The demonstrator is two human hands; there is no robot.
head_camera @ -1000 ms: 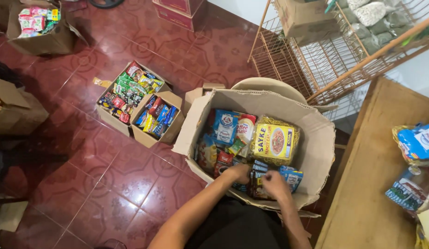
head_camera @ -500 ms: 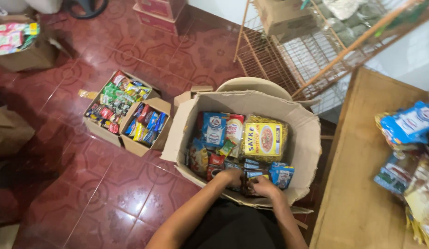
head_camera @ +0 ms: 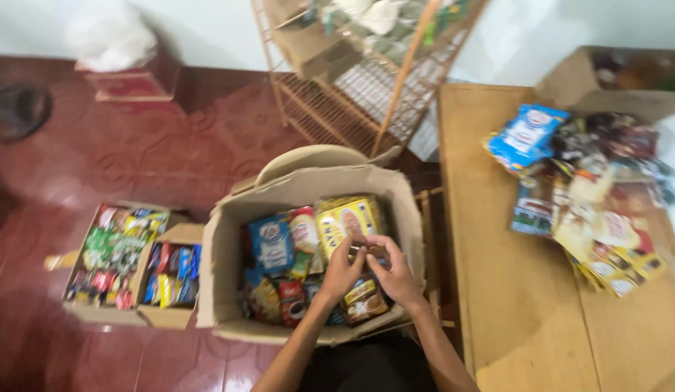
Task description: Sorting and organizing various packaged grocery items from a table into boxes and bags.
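Both hands meet over the cardboard box (head_camera: pixel 228 290) — left hand (head_camera: pixel 342 270) and right hand (head_camera: pixel 395 274) pinching a small packet (head_camera: pixel 360 247), likely light, crinkly, best gripped by its edges.

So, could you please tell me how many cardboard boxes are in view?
4 that I can see: the big open box under both hands, a low box of snack packets on the floor left of it, one on the wire rack, and one on the wooden table. Others may be hidden.
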